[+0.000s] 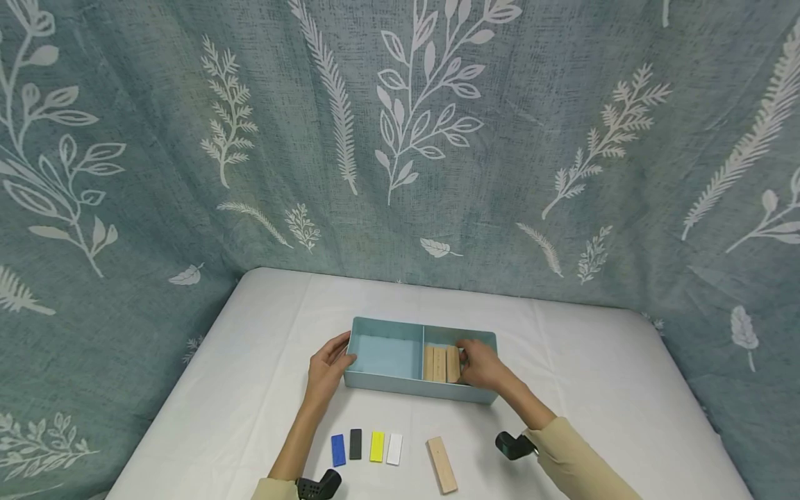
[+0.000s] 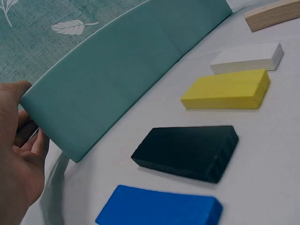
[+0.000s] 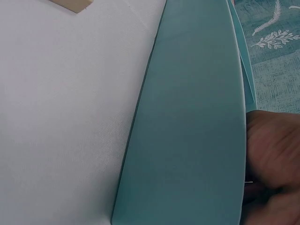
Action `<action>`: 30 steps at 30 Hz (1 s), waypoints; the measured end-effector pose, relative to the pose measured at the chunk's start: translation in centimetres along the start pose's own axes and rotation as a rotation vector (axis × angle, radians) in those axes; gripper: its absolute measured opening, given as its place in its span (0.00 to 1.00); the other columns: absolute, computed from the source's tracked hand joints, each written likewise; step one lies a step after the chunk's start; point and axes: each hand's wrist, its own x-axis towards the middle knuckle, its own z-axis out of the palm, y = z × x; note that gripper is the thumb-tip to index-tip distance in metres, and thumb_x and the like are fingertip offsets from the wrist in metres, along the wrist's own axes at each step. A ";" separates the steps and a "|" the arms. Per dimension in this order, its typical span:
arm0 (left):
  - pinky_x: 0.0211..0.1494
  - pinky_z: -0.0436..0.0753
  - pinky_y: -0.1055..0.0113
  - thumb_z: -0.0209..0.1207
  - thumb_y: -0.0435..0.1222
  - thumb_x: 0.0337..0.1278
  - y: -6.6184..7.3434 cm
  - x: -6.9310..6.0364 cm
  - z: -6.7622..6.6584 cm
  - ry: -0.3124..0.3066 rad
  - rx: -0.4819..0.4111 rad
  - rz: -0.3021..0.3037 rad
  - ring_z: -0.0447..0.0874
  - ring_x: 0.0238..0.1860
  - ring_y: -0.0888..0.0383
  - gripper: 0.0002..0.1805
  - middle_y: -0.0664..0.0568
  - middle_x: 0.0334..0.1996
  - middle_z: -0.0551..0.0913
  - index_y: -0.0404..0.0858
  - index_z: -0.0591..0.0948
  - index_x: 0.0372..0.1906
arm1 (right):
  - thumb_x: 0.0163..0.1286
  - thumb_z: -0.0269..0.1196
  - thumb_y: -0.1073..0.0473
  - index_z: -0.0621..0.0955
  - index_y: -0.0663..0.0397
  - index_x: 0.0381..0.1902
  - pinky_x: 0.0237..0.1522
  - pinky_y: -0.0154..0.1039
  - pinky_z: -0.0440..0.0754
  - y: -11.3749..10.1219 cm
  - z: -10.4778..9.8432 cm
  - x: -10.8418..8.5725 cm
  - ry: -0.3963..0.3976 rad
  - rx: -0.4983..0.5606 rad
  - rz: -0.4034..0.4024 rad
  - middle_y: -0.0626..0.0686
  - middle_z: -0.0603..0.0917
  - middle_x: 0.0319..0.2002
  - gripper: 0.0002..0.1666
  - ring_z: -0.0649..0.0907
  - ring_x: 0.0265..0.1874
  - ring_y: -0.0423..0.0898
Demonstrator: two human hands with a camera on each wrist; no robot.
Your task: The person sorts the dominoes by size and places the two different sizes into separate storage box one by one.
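A shallow teal box with two compartments stands on the white-covered table. My left hand holds its left end, thumb over the rim and fingers along the outside, as the left wrist view also shows. Several wooden blocks stand side by side in the right compartment. Reaching in from the right, my right hand has its curled fingers at the rightmost wooden block, gripping it. The box wall hides those fingertips in the right wrist view, where the hand is blurred.
In front of the box lie a blue block, a black block, a yellow block and a white block in a row. Right of them rests another wooden block. A leaf-patterned curtain hangs behind the table.
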 end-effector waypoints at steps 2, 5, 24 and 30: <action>0.64 0.73 0.74 0.60 0.26 0.58 -0.1 0.0 0.0 -0.002 0.000 0.006 0.69 0.68 0.48 0.26 0.41 0.66 0.73 0.32 0.75 0.64 | 0.42 0.74 0.76 0.74 0.77 0.57 0.29 0.37 0.81 0.0 0.1 0.1 -0.010 -0.008 0.010 0.56 0.79 0.35 0.41 0.76 0.27 0.44; 0.65 0.72 0.74 0.60 0.26 0.58 -0.1 0.0 0.0 -0.005 0.002 0.009 0.69 0.68 0.47 0.26 0.41 0.66 0.73 0.33 0.75 0.64 | 0.42 0.74 0.76 0.74 0.77 0.57 0.30 0.38 0.82 -0.1 0.1 0.1 -0.028 -0.010 0.027 0.55 0.79 0.34 0.41 0.76 0.27 0.44; 0.67 0.71 0.69 0.59 0.24 0.59 1.2 -0.5 0.1 -0.022 0.011 0.023 0.67 0.69 0.44 0.26 0.38 0.66 0.72 0.29 0.74 0.64 | 0.46 0.64 0.79 0.70 0.78 0.62 0.30 0.38 0.78 0.1 0.2 0.5 -0.072 0.017 0.025 0.54 0.77 0.32 0.40 0.74 0.29 0.46; 0.67 0.71 0.69 0.59 0.25 0.59 0.6 -0.3 0.0 -0.016 0.012 0.021 0.67 0.69 0.44 0.26 0.39 0.66 0.72 0.30 0.74 0.64 | 0.47 0.69 0.78 0.69 0.77 0.64 0.30 0.38 0.80 0.1 0.2 0.4 -0.075 0.041 0.029 0.55 0.77 0.34 0.43 0.76 0.29 0.45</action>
